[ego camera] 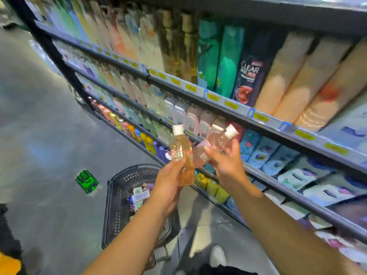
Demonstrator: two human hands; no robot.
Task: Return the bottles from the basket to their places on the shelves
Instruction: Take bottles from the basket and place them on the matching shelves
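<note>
My left hand (168,185) grips clear orange bottles (181,153) with a white cap, held upright in front of the shelves. My right hand (226,161) holds two clear pink bottles (215,144) with white caps, tilted to the right. Both hands are raised close together, level with the third shelf (256,171). Below them on the floor stands the black basket (117,187), with several bottles still lying inside. My left forearm hides part of the basket.
Long shelves (228,104) packed with shampoo and soap bottles run along the right, with yellow price tags on their edges. The grey floor (49,116) lies open to the left, with a green sticker (87,181) on it. My shoe (218,256) shows at the bottom.
</note>
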